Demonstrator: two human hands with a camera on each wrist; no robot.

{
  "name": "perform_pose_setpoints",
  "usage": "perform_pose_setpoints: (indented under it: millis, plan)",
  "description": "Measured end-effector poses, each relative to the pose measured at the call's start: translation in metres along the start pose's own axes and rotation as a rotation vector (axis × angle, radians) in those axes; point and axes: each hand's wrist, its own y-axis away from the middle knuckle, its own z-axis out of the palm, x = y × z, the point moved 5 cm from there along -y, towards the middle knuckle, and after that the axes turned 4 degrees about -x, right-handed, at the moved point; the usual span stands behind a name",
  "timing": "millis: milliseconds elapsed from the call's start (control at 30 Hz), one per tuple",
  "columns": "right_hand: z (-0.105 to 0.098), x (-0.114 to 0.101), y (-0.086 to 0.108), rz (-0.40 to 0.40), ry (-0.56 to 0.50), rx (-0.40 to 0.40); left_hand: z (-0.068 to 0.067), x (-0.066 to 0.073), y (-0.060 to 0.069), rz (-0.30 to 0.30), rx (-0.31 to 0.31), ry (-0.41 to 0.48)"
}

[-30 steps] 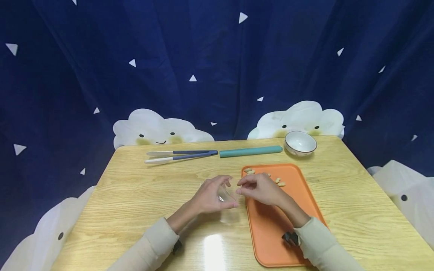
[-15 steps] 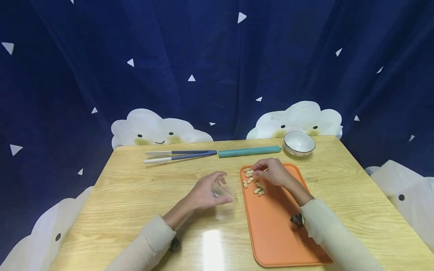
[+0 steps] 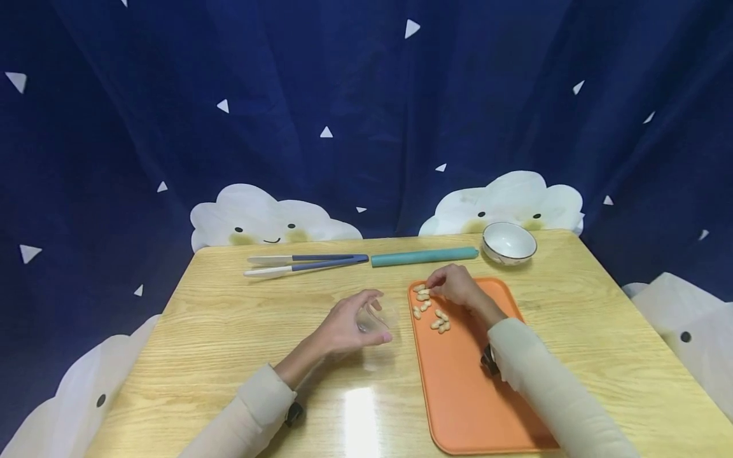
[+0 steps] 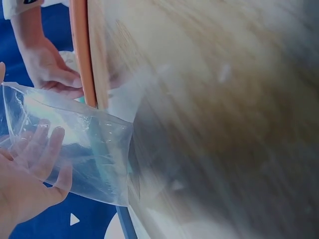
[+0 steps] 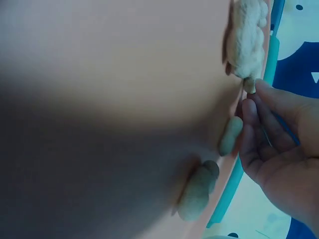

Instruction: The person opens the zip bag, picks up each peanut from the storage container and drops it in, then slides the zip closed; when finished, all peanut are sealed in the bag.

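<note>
My left hand (image 3: 346, 324) curls around a clear plastic bag (image 4: 99, 149) just left of the orange tray (image 3: 475, 401), holding its mouth spread. In the left wrist view, several fingers show through the film. Over the tray's far part, my right hand (image 3: 458, 284) reaches down to the peanuts. Its thumb and index fingertip pinch the end of one peanut (image 5: 250, 85), beside a row of others in the right wrist view. More unshelled peanuts (image 3: 441, 322) lie near the tray's left rim, including a loose peanut (image 5: 197, 194) closer to the right wrist camera.
Along the table's back edge lie blue-and-white tongs (image 3: 306, 264) and a teal rod-like roll (image 3: 424, 256). A white bowl (image 3: 508, 243) with a dark rim stands at the back right. A dark blue curtain (image 3: 366, 114) hangs behind the wooden table (image 3: 240, 324).
My right hand has moved from beside the bag, rightward and away, to the peanuts at the tray's far end. The left hand has shifted slightly left, still holding the bag.
</note>
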Motion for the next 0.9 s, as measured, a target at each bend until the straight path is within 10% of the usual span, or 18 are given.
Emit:
perform_pose_setpoints:
  millis: [900]
  plan:
    - [-0.006,-0.002,0.015,-0.058,0.039,0.002,0.004,-0.007,0.0,0.018,-0.023,0.062]
